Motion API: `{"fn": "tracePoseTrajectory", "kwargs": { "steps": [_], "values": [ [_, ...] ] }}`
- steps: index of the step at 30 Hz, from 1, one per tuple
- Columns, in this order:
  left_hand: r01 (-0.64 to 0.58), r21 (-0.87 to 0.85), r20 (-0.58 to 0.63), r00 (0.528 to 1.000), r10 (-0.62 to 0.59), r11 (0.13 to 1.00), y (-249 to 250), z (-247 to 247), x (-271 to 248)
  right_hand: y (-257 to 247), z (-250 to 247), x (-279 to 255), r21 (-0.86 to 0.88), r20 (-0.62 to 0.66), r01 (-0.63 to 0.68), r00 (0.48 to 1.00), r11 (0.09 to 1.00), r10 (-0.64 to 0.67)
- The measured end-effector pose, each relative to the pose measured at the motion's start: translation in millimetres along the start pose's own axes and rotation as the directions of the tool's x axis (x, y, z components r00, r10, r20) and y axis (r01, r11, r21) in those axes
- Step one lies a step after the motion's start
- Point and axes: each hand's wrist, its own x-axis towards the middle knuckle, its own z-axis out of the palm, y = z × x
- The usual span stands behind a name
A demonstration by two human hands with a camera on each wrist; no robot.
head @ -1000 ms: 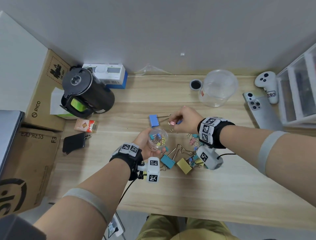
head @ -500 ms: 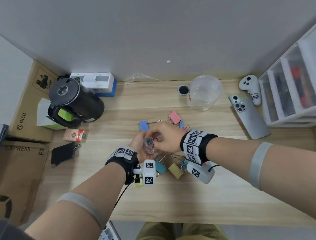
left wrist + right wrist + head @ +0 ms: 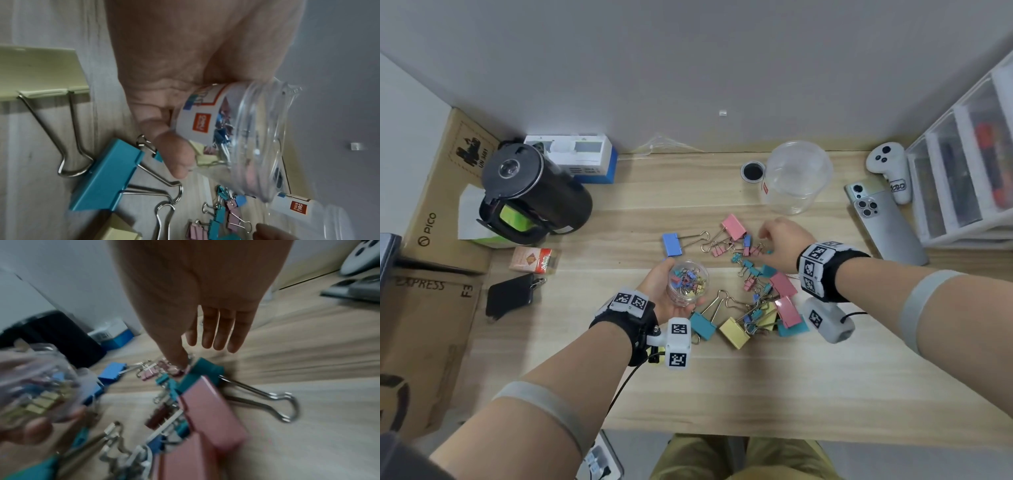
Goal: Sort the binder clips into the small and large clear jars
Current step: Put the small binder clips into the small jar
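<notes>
Left hand grips the small jar off the table, mouth up and tipped a bit, fingers curled round its wall; jar already part full of small clips (mixed colours). Just right of the jar, the loose pile: large clips nearest the person, teal large clip and yellow large clip just below the jar, small clips scattered at the far side. Right hand hangs over those far small clips, fingers straight and loosely spread, thumb tip down near a pink one, holding nothing that shows. Key relation: next small clip lies right under the right fingertips, jar sits left and nearer the person, so the right hand is the nearer one to pick and must carry leftward. Large jar stands empty at the back right, well apart from both hands. Versus half a second ago: right hand was at the jar mouth, now it's out over the pile; jar stays in the left hand
</notes>
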Motion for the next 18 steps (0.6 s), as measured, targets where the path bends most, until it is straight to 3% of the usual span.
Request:
{"fn": "tracePoseTrajectory", "kwargs": {
  "steps": [5,12,15,18],
  "values": [
    [0.026,0.017,-0.009,1.000,-0.026,1.000,-5.3,1.3,0.9,19.5,8.8,-4.1,-0.005,0.052,0.010,0.999,1.000,-0.010],
    [0.026,0.018,-0.029,0.999,-0.026,0.999,-3.3,6.2,3.1,27.4,-1.2,-3.2,-0.036,-0.013,-0.081,0.997,0.996,0.080],
    [0.026,0.016,-0.035,0.999,-0.025,1.000,-2.3,8.8,4.6,13.4,0.8,-1.5,0.011,-0.081,0.075,0.994,0.997,-0.074],
    [0.030,-0.001,-0.036,0.999,-0.030,1.000,-2.9,11.4,5.5,-4.9,7.7,3.6,-0.112,0.070,0.249,0.968,0.962,-0.243]
  ]
}}
